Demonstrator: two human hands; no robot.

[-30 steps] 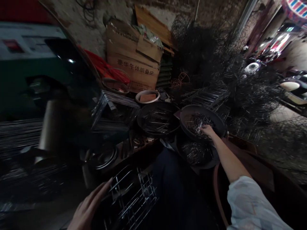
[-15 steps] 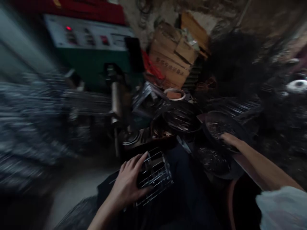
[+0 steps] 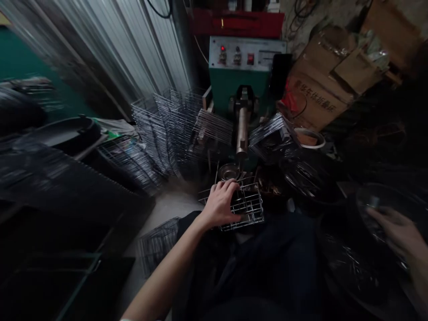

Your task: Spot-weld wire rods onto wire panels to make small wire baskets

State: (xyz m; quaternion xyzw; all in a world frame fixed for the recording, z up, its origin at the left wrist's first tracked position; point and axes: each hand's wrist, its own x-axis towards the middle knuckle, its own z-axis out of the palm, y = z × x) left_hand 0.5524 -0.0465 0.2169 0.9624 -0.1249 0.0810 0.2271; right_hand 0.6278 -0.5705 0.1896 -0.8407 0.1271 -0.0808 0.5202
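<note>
My left hand [image 3: 222,203] is closed on a small wire rack [image 3: 249,207] of crossed metal rods, fingers over its far side and thumb on the near side. The rack is tilted just in front of the spot welder's lower electrode [image 3: 229,171]. Above that electrode, the upper electrode arm [image 3: 242,131] points down. Over at the right, my right hand [image 3: 399,229] is blurred, its fingers together above a dark basin [image 3: 363,191]. A small pale spot shows by its fingertips; what they hold, if anything, I cannot make out.
Behind stands the green machine with a control panel [image 3: 247,53] and red light. Stacked wire racks [image 3: 167,129] stand to its left; more wire parts [image 3: 274,136] lie to its right. Dark bowls of metal pieces [image 3: 306,176], a white bucket [image 3: 312,139] and cardboard [image 3: 317,89] crowd the right.
My view has swung left, bringing the machine to the middle. The wire rack in my left hand has come close to the lower electrode. My right hand is still over the basin at the right.
</note>
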